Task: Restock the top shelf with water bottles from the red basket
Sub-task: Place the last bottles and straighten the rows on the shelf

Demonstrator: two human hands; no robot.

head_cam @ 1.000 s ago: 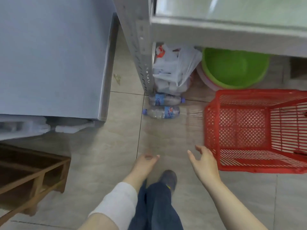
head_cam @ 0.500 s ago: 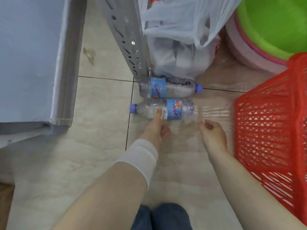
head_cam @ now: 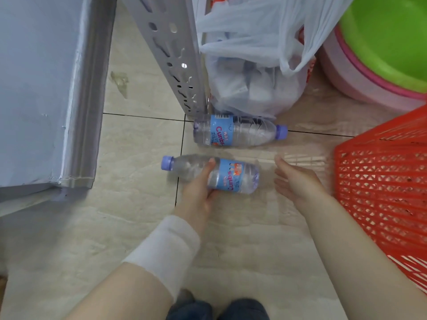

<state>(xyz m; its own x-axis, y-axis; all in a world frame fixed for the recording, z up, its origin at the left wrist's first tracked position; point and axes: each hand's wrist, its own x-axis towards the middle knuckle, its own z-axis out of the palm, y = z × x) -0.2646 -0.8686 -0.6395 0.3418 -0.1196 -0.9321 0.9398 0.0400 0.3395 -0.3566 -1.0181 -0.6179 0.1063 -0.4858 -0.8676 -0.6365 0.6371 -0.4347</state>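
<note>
Knees (head_cam: 209,311) – dark denim, at the bottom edge.

White wrap (head_cam: 169,244) – soft cloth band round the left wrist.

Left hand (head_cam: 196,192) – curled about the near bottle (head_cam: 227,175). The thumb (head_cam: 210,165) lies over the top and the fingers are tucked underneath. Whether the bottle is off the floor cannot be told.

Near bottle – clear ribbed plastic with a blue label, lying on its side. Its purple cap points away from the thumb to the left, and its base points toward the right hand.

Right hand (head_cam: 298,181) – fingers straight and relaxed, palm turned toward the bottle's base, just beside it and holding nothing.

Red basket (head_cam: 381,195) – plastic lattice on the outer side of the right hand, near its knuckles. Only one corner is in view.

Far bottle (head_cam: 238,133) – same make, on its side just beyond the fingertips of both hands, touched by neither. Its cap points right, the opposite way to the near one.

Floor (head_cam: 129,227) – glossy beige tile with dark grout lines; one joint runs beneath the far bottle.

Shelf post (head_cam: 172,54) – grey perforated metal, its foot just behind the far bottle's base.

Plastic bag (head_cam: 254,65) – thin, translucent white, stuffed with pale packets, touching the far bottle from behind.

Basins – green (head_cam: 388,42) nested in pink (head_cam: 346,86), round plastic, beyond the basket.

Grey cabinet (head_cam: 46,88) – smooth, with a rounded corner, well left of the left hand.
</note>
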